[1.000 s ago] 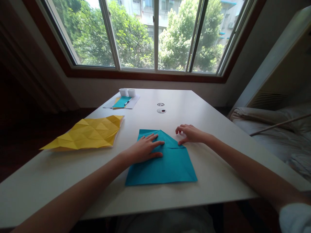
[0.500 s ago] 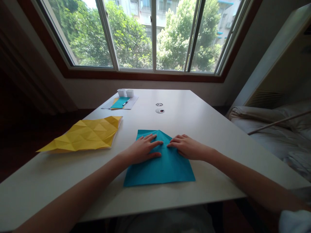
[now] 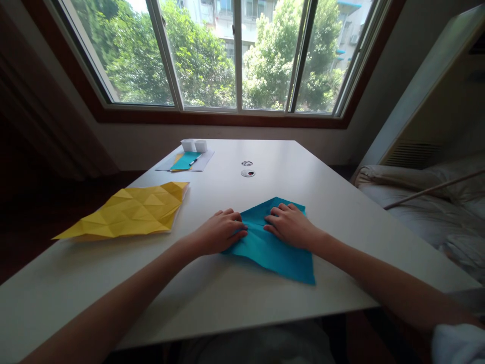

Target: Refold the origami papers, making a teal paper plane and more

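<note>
A sheet of blue paper (image 3: 278, 253) lies turned at an angle on the table in front of me, its surface creased and its near edge slightly lifted. At its left corner, my left hand (image 3: 223, 231) is closed, with thumb and fingers pinching the edge. My right hand (image 3: 291, 225) rests on the upper right part of the sheet, fingers a little bent and apart, pressing on its surface. The hands cover parts of the folds between them.
A creased yellow paper (image 3: 129, 210) lies to the left on the white table (image 3: 212, 298). Farther back are two white boxes (image 3: 200, 146), flat coloured sheets (image 3: 186, 161) with a pen (image 3: 196, 159), and two round table inserts (image 3: 248, 173). A window (image 3: 204, 60) is beyond.
The blue paper has turned and shifted rightward, its left side drawn up. My left hand has gone from lying spread on it to pinching its edge; my right hand has moved slightly right.
</note>
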The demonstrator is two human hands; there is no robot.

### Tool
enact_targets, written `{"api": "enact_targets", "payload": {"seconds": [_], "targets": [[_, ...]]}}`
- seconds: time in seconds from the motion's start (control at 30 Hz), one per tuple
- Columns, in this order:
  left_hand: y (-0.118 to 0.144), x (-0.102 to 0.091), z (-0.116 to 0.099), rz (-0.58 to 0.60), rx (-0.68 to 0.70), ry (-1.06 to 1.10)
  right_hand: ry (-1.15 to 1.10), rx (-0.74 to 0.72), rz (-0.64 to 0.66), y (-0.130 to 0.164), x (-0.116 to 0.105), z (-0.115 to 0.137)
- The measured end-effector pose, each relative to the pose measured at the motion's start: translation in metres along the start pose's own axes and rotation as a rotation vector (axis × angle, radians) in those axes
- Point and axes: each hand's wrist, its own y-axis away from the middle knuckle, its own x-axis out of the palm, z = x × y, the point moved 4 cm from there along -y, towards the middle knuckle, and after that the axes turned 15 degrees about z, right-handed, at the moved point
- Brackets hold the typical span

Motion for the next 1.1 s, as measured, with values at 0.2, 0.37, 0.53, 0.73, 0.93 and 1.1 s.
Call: {"api": "enact_targets", "payload": {"seconds": [0.2,0.37,0.53,0.73,0.93,1.1], "targets": [[0.002,0.002,-0.022,-0.001,0.149,0.025,-0.065,-0.071,0.064,-0.009,0.021,-0.007],[-0.008,0.009,-0.008,-0.058,0.061,0.096,-0.147,-0.26,0.071,-0.014,0.027,-0.01],[-0.013,0.024,0.012,-0.048,-0.084,-0.014,-0.185,-0.306,0.044,-0.012,0.017,-0.012],[-0.008,0.024,0.02,-0.044,-0.271,-0.096,-0.266,-0.385,0.114,-0.004,0.01,-0.022],[-0.005,0.028,0.024,0.01,-0.329,-0.072,-0.431,-0.368,0.233,-0.004,0.023,-0.044],[-0.002,0.028,0.026,0.052,-0.308,-0.017,-0.524,-0.392,0.293,-0.003,0.028,-0.051]]}}
